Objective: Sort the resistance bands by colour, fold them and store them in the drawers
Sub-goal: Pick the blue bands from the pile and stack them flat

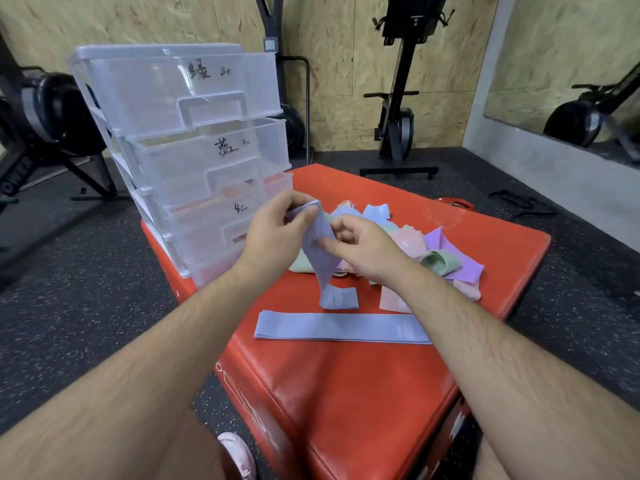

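Note:
My left hand (277, 226) pinches the top end of a blue resistance band (323, 261) that hangs down, its lower end folded on the red padded box (346, 393). My right hand (360, 249) pinches the same band lower down. A second blue band (341, 327) lies flat and straight on the box in front of me. Behind my hands sits a loose pile of bands (429, 258) in pink, purple, green and blue. The clear plastic drawer unit (187, 140) stands at the box's far left corner, with handwritten labels on its drawers.
Gym machines stand on the dark speckled floor by the wooden wall, one at the left (52, 116) and one at the back (398, 129). A mirror (571, 81) is at the right. My pink shoe (239, 452) shows beside the box.

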`<state>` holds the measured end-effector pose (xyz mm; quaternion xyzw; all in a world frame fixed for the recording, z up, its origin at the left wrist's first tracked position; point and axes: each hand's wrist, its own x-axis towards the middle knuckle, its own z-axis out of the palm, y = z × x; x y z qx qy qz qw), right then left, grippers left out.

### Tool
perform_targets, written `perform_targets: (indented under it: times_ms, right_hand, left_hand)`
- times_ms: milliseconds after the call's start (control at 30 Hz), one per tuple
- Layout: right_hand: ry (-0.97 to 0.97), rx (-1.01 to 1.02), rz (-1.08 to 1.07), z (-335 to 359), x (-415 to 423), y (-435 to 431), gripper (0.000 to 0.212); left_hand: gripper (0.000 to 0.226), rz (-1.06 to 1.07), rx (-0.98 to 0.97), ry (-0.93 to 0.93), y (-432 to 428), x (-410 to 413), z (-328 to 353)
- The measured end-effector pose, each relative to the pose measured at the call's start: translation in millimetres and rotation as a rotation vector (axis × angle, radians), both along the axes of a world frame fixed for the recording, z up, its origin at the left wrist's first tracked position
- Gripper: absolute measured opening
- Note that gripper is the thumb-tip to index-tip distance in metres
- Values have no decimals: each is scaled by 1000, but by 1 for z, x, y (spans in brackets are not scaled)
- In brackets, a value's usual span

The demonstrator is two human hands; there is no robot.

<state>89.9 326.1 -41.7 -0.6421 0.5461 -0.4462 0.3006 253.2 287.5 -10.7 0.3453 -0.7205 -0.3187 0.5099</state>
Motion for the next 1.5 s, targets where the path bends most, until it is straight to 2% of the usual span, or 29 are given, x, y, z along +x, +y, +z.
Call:
perform_targets:
  times_ms: [100, 200, 367, 533, 667, 767, 833, 1033, 1333, 1433, 1500]
  right_hand:
    - [147, 43, -12, -8, -8, -4, 35]
    - [256, 131, 35, -12, -23, 2, 25]
    - [512, 227, -43, -6, -54, 16, 27]
    - [515, 306, -122, 2, -86, 37, 28]
    - [521, 371, -140, -1, -105, 50, 3]
    - [409, 432, -130, -14, -114, 57, 19]
    - [408, 458, -132, -25, -116, 61, 21]
    - [650, 401, -119, -43, -109, 68, 21]
    - [860, 358, -101, -55, -104, 74, 23]
    - [911, 348, -69, -54, -102, 76, 28]
    - [927, 369, -39, -52, -101, 79, 34]
  left_hand:
    - [9, 91, 6, 78, -5, 7, 4]
    - [8, 151, 35, 149, -12, 17, 5]
    - [8, 147, 182, 212, -27, 36, -2]
    - [8, 222, 292, 198, -40, 55, -15]
    - [14, 185, 444, 18, -47, 68, -40]
    - [16, 171, 495, -174, -43, 78, -58]
    - [18, 173, 495, -288, -37, 83, -69]
    - [17, 109, 382, -560, -28, 87, -99]
    - [18, 94, 194, -889, -27, 79, -116]
    - [28, -46, 110, -918, -27, 81, -115]
    - [41, -211, 149, -911, -21, 83, -113]
